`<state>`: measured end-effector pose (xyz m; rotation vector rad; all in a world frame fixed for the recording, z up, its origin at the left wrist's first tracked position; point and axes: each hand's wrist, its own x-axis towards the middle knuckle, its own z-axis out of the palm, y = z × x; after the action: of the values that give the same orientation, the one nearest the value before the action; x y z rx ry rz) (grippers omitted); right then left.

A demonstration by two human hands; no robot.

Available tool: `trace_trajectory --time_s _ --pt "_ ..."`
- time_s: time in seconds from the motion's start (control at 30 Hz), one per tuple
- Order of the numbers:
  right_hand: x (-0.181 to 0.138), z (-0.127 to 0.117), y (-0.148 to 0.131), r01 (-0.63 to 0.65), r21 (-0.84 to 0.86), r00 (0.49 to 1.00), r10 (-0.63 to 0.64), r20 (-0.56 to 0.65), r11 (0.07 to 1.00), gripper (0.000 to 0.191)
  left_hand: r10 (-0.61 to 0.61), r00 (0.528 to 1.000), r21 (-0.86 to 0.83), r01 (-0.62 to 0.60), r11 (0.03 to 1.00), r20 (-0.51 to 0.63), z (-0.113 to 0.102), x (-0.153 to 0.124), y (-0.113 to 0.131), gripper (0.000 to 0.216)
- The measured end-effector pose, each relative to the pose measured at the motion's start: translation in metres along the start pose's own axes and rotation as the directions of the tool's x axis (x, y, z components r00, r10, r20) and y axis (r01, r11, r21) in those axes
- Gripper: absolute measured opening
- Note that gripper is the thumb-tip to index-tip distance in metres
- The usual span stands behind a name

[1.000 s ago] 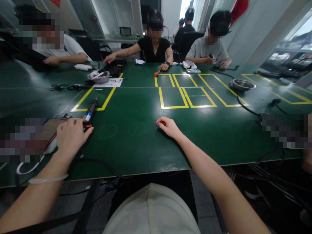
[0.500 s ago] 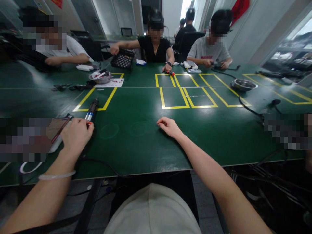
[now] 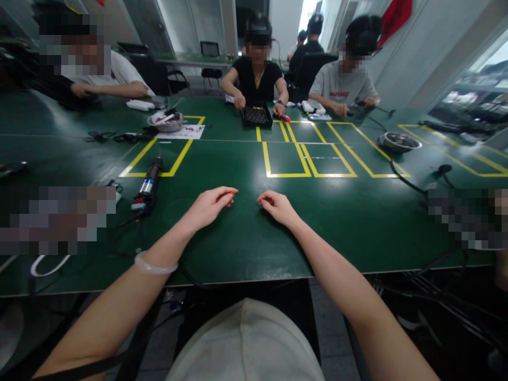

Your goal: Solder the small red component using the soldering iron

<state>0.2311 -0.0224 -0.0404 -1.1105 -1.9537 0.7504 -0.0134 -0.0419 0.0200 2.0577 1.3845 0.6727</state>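
My left hand [image 3: 212, 205] is above the green table, left of centre, with thumb and fingers pressed together. A small orange spot shows at its thumb tip; I cannot make out what it is. Close on the right, my right hand [image 3: 278, 207] rests with its fingers curled in and nothing visible in them. The fingertips of both hands point toward each other, a small gap apart. An electric screwdriver [image 3: 150, 177] with a black and silver body lies to the left of my left hand, its bit pointing away from me. Neither hand touches it.
Yellow tape frames [image 3: 288, 174] mark the green table [image 3: 238, 248]. Across from me a co-worker holds a black tray [image 3: 257, 115] beside a red-handled tool [image 3: 284, 117]. A bowl of parts [image 3: 165, 121] stands far left, a metal bowl [image 3: 400, 142] far right. Other co-workers sit opposite.
My left hand has left the screwdriver and moved right, near my right hand, which has stayed put. The co-worker opposite has brought the black tray to the table in front of them.
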Motion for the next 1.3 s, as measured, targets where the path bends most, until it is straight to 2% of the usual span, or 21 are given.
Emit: trace_trajectory --time_s 0.07,0.17,0.23,0.33,0.73,1.03,1.3 --pt "0.0 0.0 0.001 -0.01 0.043 1.0 0.01 0.001 0.999 0.017 0.049 0.998 -0.17 -0.041 0.985 0.041 0.024 0.017 0.009 0.043" --pt "0.002 0.001 0.006 -0.026 0.173 1.0 0.028 -0.012 0.985 0.019 0.024 1.0 -0.359 -0.017 0.933 0.016 0.052 0.034 0.011 0.04" --pt "0.003 0.003 0.01 -0.022 0.244 0.999 0.029 -0.024 0.969 0.021 0.003 1.0 -0.453 0.002 0.892 0.011 0.063 0.038 0.006 0.037" --pt "0.005 0.006 0.014 -0.016 0.29 1.0 0.019 -0.007 0.957 0.023 -0.006 0.999 -0.527 0.023 0.849 0.034 0.067 0.036 -0.003 0.037" --pt "0.001 0.007 0.005 -0.008 0.278 0.996 -0.018 0.088 0.961 0.025 -0.023 0.999 -0.587 0.041 0.808 0.038 0.065 0.026 -0.006 0.033" --pt "0.001 0.005 0.004 -0.003 0.257 0.997 -0.016 0.071 0.966 0.02 0.041 0.999 -0.468 -0.04 0.883 -0.008 0.063 0.024 -0.003 0.027" --pt "0.0 0.003 0.0 0.001 0.221 0.998 -0.015 0.06 0.975 0.02 0.048 0.999 -0.367 -0.047 0.929 -0.006 0.064 0.024 -0.007 0.023"
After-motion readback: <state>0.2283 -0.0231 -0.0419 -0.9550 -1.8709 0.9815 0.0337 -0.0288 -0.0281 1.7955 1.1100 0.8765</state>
